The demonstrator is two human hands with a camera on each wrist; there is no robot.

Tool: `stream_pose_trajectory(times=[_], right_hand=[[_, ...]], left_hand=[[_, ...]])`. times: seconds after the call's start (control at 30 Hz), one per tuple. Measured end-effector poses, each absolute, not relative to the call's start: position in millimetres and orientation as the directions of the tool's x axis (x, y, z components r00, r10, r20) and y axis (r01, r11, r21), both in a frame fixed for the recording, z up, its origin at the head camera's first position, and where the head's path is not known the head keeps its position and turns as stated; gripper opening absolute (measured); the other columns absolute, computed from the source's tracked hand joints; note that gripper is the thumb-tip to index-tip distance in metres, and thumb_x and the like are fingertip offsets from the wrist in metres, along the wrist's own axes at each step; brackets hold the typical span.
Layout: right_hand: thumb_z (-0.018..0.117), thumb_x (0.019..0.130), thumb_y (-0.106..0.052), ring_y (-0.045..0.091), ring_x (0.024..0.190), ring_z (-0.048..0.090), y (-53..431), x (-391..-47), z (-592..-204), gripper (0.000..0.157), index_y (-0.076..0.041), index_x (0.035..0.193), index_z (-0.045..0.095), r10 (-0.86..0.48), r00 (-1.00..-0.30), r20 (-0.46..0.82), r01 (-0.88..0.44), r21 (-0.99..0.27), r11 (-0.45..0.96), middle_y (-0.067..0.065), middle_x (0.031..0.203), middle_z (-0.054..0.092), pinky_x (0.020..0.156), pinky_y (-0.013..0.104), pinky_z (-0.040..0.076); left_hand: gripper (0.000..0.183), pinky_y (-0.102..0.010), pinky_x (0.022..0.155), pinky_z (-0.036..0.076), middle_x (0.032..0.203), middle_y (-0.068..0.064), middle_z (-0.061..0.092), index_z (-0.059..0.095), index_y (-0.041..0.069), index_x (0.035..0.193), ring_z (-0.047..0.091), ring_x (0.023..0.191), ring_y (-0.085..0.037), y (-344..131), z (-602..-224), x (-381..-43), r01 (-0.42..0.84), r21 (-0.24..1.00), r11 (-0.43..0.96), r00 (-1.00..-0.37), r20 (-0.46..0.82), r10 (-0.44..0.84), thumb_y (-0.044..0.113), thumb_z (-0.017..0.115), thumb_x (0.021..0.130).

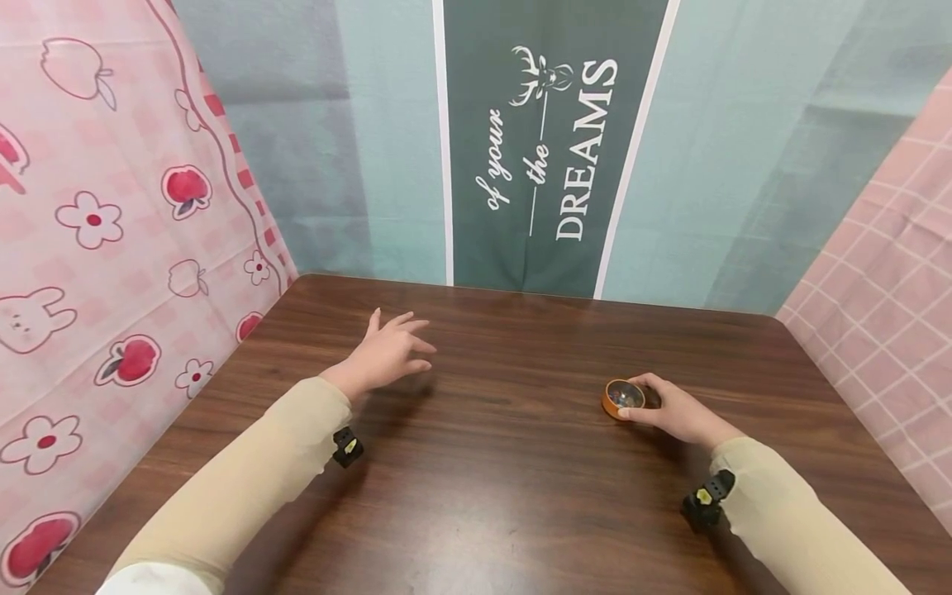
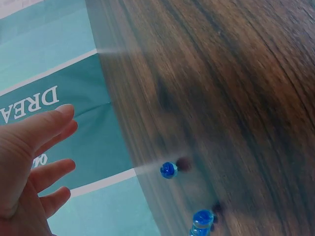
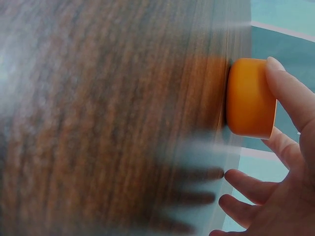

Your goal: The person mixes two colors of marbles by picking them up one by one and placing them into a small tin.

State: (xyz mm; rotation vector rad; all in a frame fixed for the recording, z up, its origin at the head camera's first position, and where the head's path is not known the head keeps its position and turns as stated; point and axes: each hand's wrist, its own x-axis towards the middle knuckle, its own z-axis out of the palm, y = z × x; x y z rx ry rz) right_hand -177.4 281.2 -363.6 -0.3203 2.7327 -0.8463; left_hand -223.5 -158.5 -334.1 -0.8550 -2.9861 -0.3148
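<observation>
A small round orange cup (image 1: 611,400) is at the right half of the wooden table, its inside shiny with dark contents. My right hand (image 1: 678,411) pinches its rim between thumb and forefinger. In the right wrist view the orange cup (image 3: 251,98) stands with its base right at the tabletop, and the other fingers (image 3: 248,187) are spread loosely. Above the table at the left, my left hand (image 1: 383,354) holds nothing, its fingers relaxed and spread. Near it in the left wrist view lie a blue glass marble (image 2: 168,170) and more blue marbles (image 2: 203,218) at the bottom edge.
The brown wooden table (image 1: 476,487) ends at a teal cloth with white lettering (image 1: 554,149). A pink fruit-patterned curtain (image 1: 97,248) hangs along the left side, and a pink checked cloth (image 1: 885,289) along the right.
</observation>
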Motion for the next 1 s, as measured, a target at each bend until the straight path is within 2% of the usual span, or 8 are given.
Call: stream_pose_trajectory(times=[0.43,1.0], right_hand=[[0.067,0.083,-0.044,0.034,0.104,0.053,283.4,-178.5,-366.4,0.063,-0.001,0.125,0.049,-0.285,-0.940,-0.187,-0.127,-0.581,0.804,0.019,0.115,0.055,0.083,0.051,0.042],[0.068,0.082,-0.043,0.032,0.102,0.053,283.0,-178.7,-367.8,0.062,-0.001,0.124,0.050,-0.282,-0.943,-0.178,-0.130,-0.582,0.803,0.018,0.114,0.056,0.082,0.050,0.043]], left_hand=[[0.025,-0.068,0.101,-0.003,0.141,-0.013,0.043,0.073,0.017,0.106,0.025,0.135,-0.035,-179.0,-344.6,-229.2,0.465,0.205,0.861,-0.881,0.018,0.472,0.028,0.071,0.083],[0.017,-0.069,0.100,-0.002,0.136,-0.015,0.048,0.076,0.019,0.098,0.029,0.133,-0.039,-183.8,-360.1,-232.1,0.415,0.121,0.902,-0.903,-0.068,0.425,0.022,0.072,0.081]])
